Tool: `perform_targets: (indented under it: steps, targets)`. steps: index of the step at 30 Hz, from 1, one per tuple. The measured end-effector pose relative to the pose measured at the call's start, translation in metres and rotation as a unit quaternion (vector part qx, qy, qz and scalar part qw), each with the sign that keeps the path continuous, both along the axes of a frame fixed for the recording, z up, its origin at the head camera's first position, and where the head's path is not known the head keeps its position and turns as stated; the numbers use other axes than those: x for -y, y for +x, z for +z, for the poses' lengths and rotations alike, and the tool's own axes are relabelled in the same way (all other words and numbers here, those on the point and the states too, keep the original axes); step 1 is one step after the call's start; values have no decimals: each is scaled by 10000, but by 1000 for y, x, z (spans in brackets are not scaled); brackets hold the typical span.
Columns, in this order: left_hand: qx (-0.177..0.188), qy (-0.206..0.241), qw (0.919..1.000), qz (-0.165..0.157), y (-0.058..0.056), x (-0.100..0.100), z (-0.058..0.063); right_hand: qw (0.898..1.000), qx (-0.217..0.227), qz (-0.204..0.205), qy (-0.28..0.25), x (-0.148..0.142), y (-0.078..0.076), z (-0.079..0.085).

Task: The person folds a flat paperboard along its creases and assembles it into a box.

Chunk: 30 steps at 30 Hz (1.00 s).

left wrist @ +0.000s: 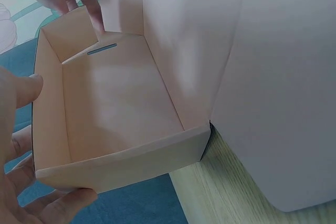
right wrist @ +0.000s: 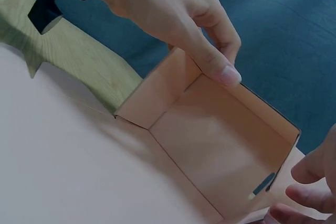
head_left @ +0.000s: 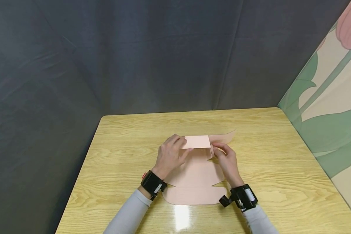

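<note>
A pale pink cardboard box (head_left: 196, 174), partly folded, lies on the table with its far part raised into a shallow tray. My left hand (head_left: 169, 154) grips the tray's far left corner; in the left wrist view its thumb (left wrist: 29, 88) bends over the wall's edge, other fingers outside. At the tray's right end, my right hand (head_left: 227, 164) pinches a small side flap (head_left: 210, 152). A longer flap (head_left: 223, 138) sticks out to the right behind that hand. A narrow slot (left wrist: 102, 49) shows in the tray's floor near this end.
The wooden table (head_left: 120, 146) extends around the box. A dark curtain (head_left: 169, 58) hangs behind and left of it, a flower-patterned cloth (head_left: 333, 107) at the right. Black cameras are strapped to both wrists. Light reflects off the tabletop near the front.
</note>
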State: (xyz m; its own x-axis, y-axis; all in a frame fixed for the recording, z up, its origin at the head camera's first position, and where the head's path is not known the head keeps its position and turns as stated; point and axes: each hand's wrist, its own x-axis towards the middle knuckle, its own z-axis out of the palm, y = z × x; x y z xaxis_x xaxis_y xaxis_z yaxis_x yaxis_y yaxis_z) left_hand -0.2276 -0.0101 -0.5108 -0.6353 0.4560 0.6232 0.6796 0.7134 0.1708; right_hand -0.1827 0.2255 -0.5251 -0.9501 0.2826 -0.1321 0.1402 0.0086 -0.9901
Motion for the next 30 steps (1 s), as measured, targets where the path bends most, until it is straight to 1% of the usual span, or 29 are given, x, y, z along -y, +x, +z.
perform_targets:
  steps: [5,11,16,24,30]
  targets:
    - [80,-25,10000,22,0,0,0,9998,-171,139,6,3,2,0]
    - [-15,-27,10000,13,-1,0,-1,9982,-410,423,76,4,4,0]
    - [-67,-34,10000,54,-2,0,-1,9968,-402,627,284,5,3,0]
    - [-75,-2,10000,-16,-2,0,1,9964,-391,695,289,8,1,-1]
    - [29,-95,9999,50,-1,-1,2,9953,-380,748,489,9,-1,-3]
